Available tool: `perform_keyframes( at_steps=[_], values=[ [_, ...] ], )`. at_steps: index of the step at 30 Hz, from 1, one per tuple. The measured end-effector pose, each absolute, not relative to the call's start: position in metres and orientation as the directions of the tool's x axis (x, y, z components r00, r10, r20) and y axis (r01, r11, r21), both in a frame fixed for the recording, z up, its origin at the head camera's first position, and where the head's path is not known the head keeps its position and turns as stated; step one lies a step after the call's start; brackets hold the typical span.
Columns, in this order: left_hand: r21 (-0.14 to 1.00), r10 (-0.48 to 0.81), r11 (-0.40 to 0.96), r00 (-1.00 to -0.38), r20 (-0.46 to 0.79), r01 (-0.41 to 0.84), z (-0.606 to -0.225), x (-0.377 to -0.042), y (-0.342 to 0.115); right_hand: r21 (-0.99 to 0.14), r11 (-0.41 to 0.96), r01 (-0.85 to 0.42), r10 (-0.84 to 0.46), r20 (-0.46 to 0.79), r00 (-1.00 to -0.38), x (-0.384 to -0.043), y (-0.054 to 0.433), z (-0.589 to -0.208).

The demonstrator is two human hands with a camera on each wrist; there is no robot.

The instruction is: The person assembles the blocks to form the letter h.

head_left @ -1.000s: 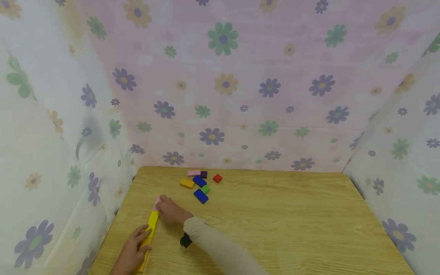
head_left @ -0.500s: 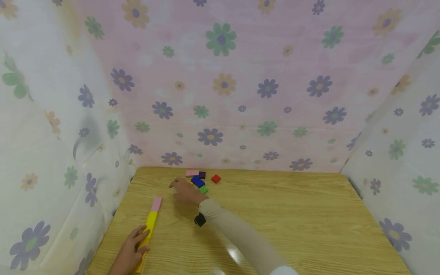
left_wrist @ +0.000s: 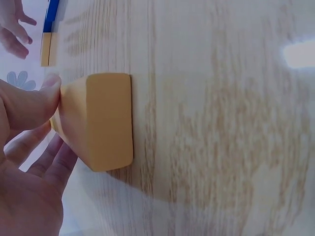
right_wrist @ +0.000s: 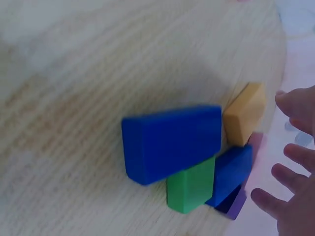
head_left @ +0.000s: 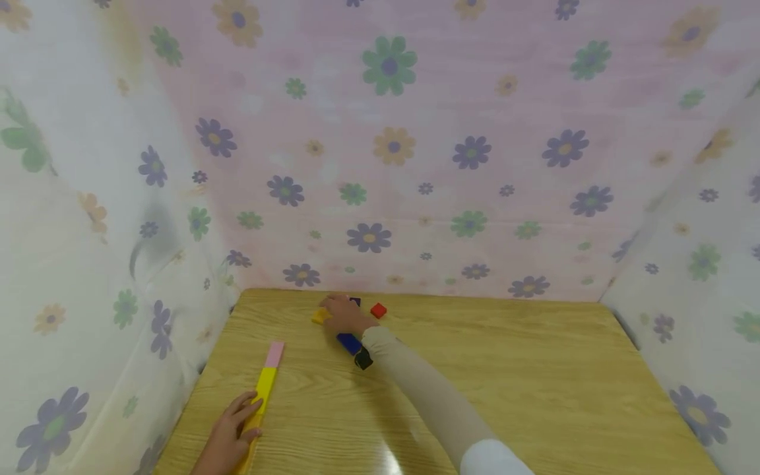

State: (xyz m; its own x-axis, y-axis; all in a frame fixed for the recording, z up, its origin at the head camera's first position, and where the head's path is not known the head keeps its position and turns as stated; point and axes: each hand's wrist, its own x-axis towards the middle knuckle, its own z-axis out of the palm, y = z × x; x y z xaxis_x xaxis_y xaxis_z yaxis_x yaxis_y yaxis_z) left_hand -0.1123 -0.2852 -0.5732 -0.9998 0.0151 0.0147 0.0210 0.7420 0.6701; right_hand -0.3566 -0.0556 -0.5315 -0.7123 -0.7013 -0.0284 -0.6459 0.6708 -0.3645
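A straight row of blocks lies along the table's left side: orange (left_wrist: 110, 123) at the near end, then yellow (head_left: 266, 384), then pink (head_left: 275, 354) farthest away. My left hand (head_left: 228, 432) grips the orange part of the row, thumb on one side and fingers on the other. Over the loose blocks at the back, my right hand (head_left: 347, 316) reaches with fingers spread and nothing held. Below it, the right wrist view has a large blue block (right_wrist: 172, 142), a green block (right_wrist: 192, 184), a second blue block (right_wrist: 231, 172) and an orange block (right_wrist: 244, 113).
A purple block (right_wrist: 236, 204) and a partly hidden pink block (right_wrist: 256, 142) lie behind the others. Off to the right sits a red block (head_left: 379, 310). Flowered cloth (head_left: 427, 132) hangs around the wooden table (head_left: 505, 376) at the back and both sides.
My right hand has left the pink block at the row's far end and moved right and back, over the loose blocks. The left hand has stayed on the row.
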Motion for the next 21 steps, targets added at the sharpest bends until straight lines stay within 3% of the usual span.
perform_keyframes(
  at_steps=[6,14,21],
  values=[
    [0.699,0.010,0.715,-1.000,-0.029,-0.013,-0.576,-0.114,-0.284,-0.348,0.746,-0.568,-0.642,-0.147,-0.753,-0.362,-0.047,-0.538],
    [0.708,0.001,0.705,-0.997,-0.076,-0.053,-0.576,-0.116,-0.288,-0.222,0.773,-0.595,-0.626,-0.110,-0.772,-0.364,-0.055,-0.548],
    [0.705,0.005,0.709,-0.999,-0.034,-0.020,-0.575,-0.114,-0.287,-0.154,0.824,-0.546,-0.563,-0.104,-0.820,-0.368,-0.050,-0.553]
  ],
)
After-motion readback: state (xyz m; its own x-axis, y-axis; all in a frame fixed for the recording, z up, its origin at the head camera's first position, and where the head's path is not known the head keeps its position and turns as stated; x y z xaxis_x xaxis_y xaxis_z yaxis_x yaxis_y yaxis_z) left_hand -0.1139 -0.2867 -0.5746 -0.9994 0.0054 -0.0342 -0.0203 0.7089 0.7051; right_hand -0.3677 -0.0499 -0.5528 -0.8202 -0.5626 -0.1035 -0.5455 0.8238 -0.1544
